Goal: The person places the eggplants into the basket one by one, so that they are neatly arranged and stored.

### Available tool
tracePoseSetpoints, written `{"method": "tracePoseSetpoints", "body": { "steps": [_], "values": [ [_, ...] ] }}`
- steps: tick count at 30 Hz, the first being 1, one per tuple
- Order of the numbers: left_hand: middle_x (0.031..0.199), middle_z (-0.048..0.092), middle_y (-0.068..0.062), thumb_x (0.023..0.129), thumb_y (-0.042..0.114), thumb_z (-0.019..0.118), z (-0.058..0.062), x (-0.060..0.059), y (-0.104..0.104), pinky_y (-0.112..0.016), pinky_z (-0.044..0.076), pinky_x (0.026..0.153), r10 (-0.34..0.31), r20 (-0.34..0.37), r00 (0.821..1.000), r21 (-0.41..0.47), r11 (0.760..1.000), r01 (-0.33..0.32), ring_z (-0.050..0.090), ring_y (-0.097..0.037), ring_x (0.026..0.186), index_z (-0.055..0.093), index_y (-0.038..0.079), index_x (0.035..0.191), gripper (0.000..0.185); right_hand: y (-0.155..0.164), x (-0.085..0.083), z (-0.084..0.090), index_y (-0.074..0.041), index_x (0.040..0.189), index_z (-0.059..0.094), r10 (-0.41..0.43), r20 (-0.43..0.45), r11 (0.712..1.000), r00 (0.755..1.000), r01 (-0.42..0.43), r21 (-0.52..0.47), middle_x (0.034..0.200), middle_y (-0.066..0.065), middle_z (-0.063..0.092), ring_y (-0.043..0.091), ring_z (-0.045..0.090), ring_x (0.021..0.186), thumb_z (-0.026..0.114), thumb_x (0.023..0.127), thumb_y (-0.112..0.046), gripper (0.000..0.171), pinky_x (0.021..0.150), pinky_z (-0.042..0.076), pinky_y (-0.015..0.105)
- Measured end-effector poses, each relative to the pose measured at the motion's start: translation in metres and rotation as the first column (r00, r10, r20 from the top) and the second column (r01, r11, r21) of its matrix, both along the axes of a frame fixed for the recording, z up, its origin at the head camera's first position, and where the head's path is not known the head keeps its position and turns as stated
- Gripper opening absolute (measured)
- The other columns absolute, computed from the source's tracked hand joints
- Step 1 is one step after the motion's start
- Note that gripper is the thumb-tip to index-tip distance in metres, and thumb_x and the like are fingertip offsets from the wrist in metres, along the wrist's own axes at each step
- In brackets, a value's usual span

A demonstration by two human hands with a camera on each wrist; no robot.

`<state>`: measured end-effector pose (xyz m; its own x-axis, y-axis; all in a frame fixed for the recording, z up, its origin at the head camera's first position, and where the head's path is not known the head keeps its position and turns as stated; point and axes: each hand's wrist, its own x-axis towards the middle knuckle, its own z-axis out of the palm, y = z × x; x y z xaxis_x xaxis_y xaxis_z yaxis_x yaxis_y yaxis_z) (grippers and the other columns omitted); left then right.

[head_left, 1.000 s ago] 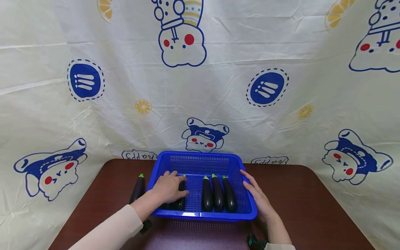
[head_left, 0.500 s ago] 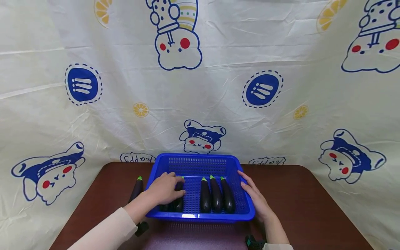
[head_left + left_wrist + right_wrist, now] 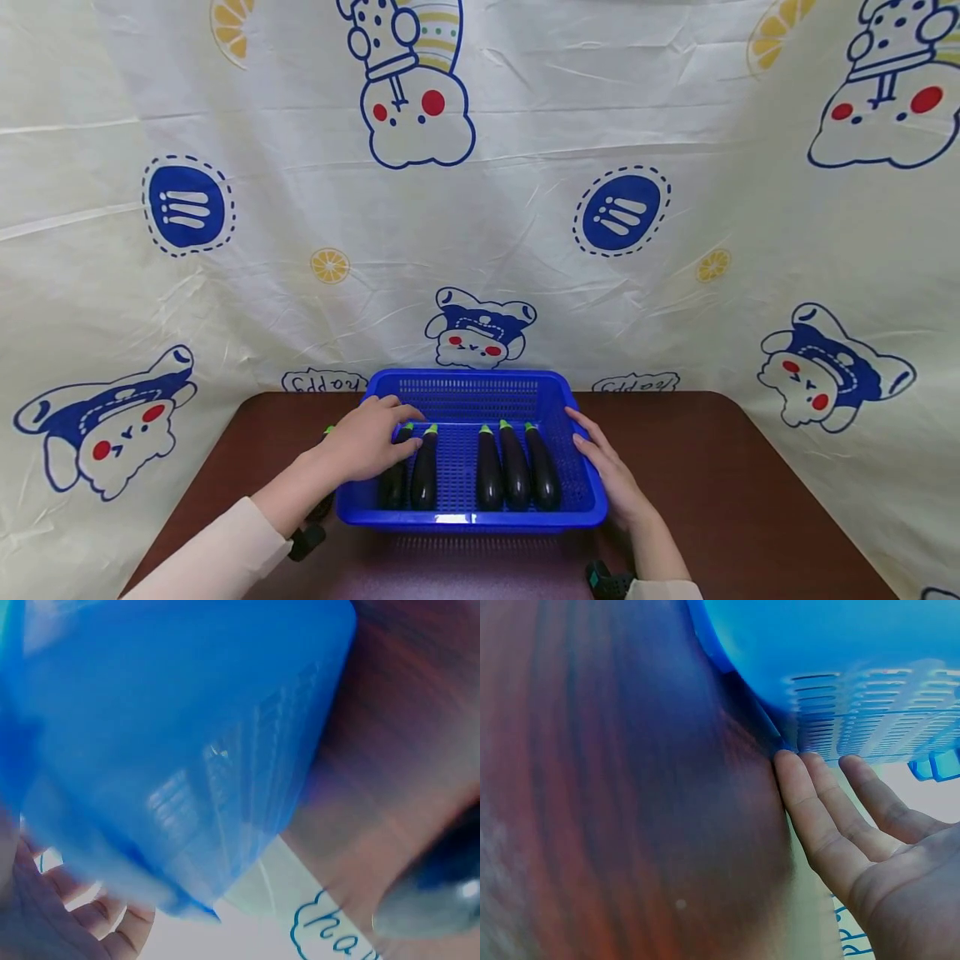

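Note:
A blue plastic basket [image 3: 468,518] holds eggplants. Two of them, including one eggplant [image 3: 424,471], lie at its left side; three, with a middle eggplant [image 3: 516,468], lie side by side at the right. My left hand [image 3: 367,442] hangs over the basket's left rim with loose fingers and holds nothing. Outside, left of the basket, another eggplant [image 3: 435,892] is mostly hidden beneath that arm in the head view. My right hand [image 3: 615,479] rests straight fingers against the basket's right side, and its fingertips [image 3: 787,759] meet the slotted wall in the right wrist view.
The basket stands on a dark brown table [image 3: 697,475], near its back edge. Behind hangs a white printed cloth [image 3: 480,217]. A dark wrist device [image 3: 306,542] sits under the left wrist, and another device [image 3: 606,581] under the right.
My left hand has come off the left eggplants and moved left to the basket's rim, uncovering them. The right hand keeps its place at the basket's side. The head view has shifted slightly.

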<state>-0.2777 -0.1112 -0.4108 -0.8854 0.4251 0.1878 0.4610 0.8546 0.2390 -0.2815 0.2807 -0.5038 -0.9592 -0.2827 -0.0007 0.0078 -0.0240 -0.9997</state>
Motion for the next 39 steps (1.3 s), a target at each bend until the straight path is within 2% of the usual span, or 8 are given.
{"method": "tracePoseSetpoints", "body": {
  "steps": [5,10,15,18,23,28,39],
  "values": [
    [0.113,0.070,0.000,0.095,0.038,0.073,0.009,0.001,-0.010,-0.042,0.054,0.086,0.013,-0.029,0.999,-0.014,1.000,-0.014,0.060,-0.020,0.100,0.074,0.022,0.125,0.034,0.001,0.000,0.002,-0.032,0.164,0.021,-0.001,0.005,1.000,1.000,0.001,0.010,0.169,0.015,0.021,0.045,0.046,0.140,0.037,0.112,-0.040,0.055,0.097,0.055,0.053],
    [0.117,0.070,-0.001,0.096,0.037,0.071,0.016,0.003,-0.020,-0.047,0.053,0.093,0.018,-0.051,0.999,0.002,1.000,-0.017,0.063,-0.024,0.108,0.072,0.020,0.126,0.034,0.000,-0.002,0.006,-0.033,0.164,0.022,-0.002,-0.002,1.000,1.000,0.002,0.020,0.170,0.015,0.021,0.050,0.041,0.144,0.038,0.112,-0.041,0.055,0.098,0.054,0.055],
    [0.123,0.071,-0.006,0.096,0.036,0.071,0.020,0.005,-0.033,-0.051,0.053,0.097,0.031,-0.054,0.998,0.035,0.999,-0.029,0.065,-0.029,0.115,0.071,0.019,0.129,0.037,0.000,-0.002,0.006,-0.034,0.164,0.022,-0.013,0.004,1.000,1.000,0.013,0.021,0.170,0.015,0.021,0.050,0.040,0.144,0.038,0.112,-0.041,0.055,0.098,0.055,0.055],
    [0.119,0.071,-0.008,0.096,0.035,0.072,0.019,0.004,-0.043,-0.050,0.055,0.092,0.051,-0.048,0.998,0.064,0.997,-0.048,0.066,-0.027,0.109,0.070,0.017,0.131,0.039,-0.001,-0.003,0.005,-0.034,0.163,0.023,-0.019,0.008,1.000,1.000,0.019,0.016,0.169,0.015,0.023,0.049,0.042,0.143,0.039,0.112,-0.041,0.054,0.097,0.055,0.054],
    [0.112,0.070,-0.008,0.096,0.029,0.072,0.013,0.001,-0.062,-0.048,0.054,0.087,0.085,-0.047,0.995,0.127,0.989,-0.078,0.067,-0.025,0.103,0.069,0.012,0.131,0.039,-0.001,-0.005,0.002,-0.034,0.163,0.024,-0.013,0.008,1.000,1.000,0.013,0.011,0.169,0.014,0.024,0.049,0.042,0.143,0.039,0.112,-0.040,0.054,0.098,0.055,0.055],
    [0.109,0.068,-0.005,0.098,0.026,0.070,0.005,-0.001,-0.077,-0.048,0.055,0.086,0.129,-0.014,0.992,0.167,0.978,-0.125,0.068,-0.025,0.103,0.068,0.011,0.132,0.037,0.000,-0.004,-0.001,-0.034,0.163,0.025,-0.014,-0.004,1.000,1.000,0.014,0.016,0.169,0.015,0.023,0.052,0.040,0.144,0.039,0.112,-0.041,0.054,0.098,0.054,0.057],
    [0.112,0.069,-0.011,0.099,0.023,0.067,-0.013,-0.003,-0.092,-0.052,0.055,0.086,0.181,0.042,0.983,0.157,0.970,-0.185,0.069,-0.029,0.103,0.067,0.009,0.130,0.034,0.001,-0.002,-0.003,-0.034,0.163,0.025,-0.022,0.001,1.000,1.000,0.022,0.007,0.170,0.014,0.023,0.050,0.039,0.145,0.039,0.112,-0.041,0.054,0.100,0.054,0.055]
  ]
}}
